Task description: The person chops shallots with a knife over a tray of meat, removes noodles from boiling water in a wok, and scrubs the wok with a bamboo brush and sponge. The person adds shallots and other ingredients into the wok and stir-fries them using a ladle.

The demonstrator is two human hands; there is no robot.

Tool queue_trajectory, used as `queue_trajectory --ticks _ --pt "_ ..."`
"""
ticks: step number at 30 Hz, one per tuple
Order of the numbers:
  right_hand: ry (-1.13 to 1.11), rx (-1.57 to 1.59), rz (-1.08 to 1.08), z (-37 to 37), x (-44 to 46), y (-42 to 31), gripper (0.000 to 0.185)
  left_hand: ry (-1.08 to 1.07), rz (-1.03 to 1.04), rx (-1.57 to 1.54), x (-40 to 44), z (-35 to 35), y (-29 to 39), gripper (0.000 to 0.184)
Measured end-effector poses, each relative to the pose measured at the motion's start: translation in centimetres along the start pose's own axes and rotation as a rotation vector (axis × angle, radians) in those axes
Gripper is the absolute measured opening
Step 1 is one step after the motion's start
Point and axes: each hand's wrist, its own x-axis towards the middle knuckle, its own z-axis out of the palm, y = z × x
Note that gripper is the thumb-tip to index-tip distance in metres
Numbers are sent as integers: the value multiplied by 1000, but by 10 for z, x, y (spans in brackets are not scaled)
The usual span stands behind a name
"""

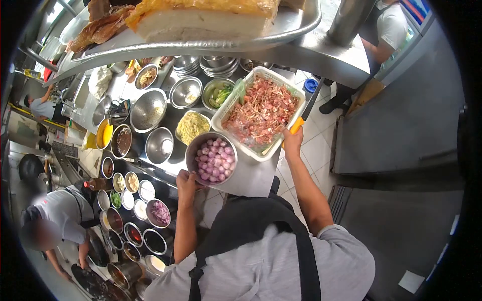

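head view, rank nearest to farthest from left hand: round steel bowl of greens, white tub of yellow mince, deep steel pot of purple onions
1. Onion pot, touching the left hand
2. Mince tub, beyond the pot
3. Greens bowl, beyond the tub, slightly right

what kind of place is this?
Likely a commercial kitchen, perhaps a restaurant's: metal bowls crowd the worktop, a white basket is heaped with reddish chopped food, and a co-worker in an apron bends nearby.

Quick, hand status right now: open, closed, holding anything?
Left hand: closed, holding the onion bowl by its rim.
Right hand: closed, holding an orange handle.
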Motion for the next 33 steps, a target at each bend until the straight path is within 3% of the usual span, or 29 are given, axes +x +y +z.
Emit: queue_trajectory --ticks 1,4,6,8,10,11,14,16,17,21,22,24,26,27,30,31,33 --pt "12 -34 2 0 -4 3 36 12 -72 -78 -10 -1 30 25" --pt "31 -81 54 8 -26 -19 39 58 6 12 9 -4 2 27" --pt "53 -34 181 12 -39 -39 39 64 -44 2 6 -6 18 28" --pt "59 -57 100 7 -33 -8 37 73 -96 -4 5 -10 18 30" --pt "14 -124 68 6 -29 -2 35 430 267 552 7 -8 29 31" --pt "22 -122 70 6 -31 3 35 596 309 543 6 -1 35 26" --pt "21 18 166 9 -46 -3 34 431 379 376 9 27 117 19" --pt "2 -94 56 5 -44 20 33 162 530 338 29 55 147 17" --pt "-10 -128 31 4 -45 20 33 28 410 283 50 78 151 18" --pt "-37 -235 52 -9 -49 10 27 -240 842 714 76 158 229 15" --pt "-43 -264 -26 -15 -51 13 24 -241 848 711 96 179 224 15" --pt "-33 -291 -108 -31 -55 13 22 -207 1090 696 146 226 187 13" --pt "-92 -349 -83 -50 -65 -6 20 -174 1090 746 156 241 179 13" --pt "-131 -252 126 -59 -71 -17 20 -178 1092 700 162 245 176 13" --pt "-267 -194 -17 -84 -81 -25 27 -241 1066 688 181 259 161 16" --pt "-319 -177 10 -89 -83 -31 37 -204 1088 712 183 262 159 17" --pt "-306 -194 70 -88 -86 -37 38 -129 1091 653 181 262 159 21"
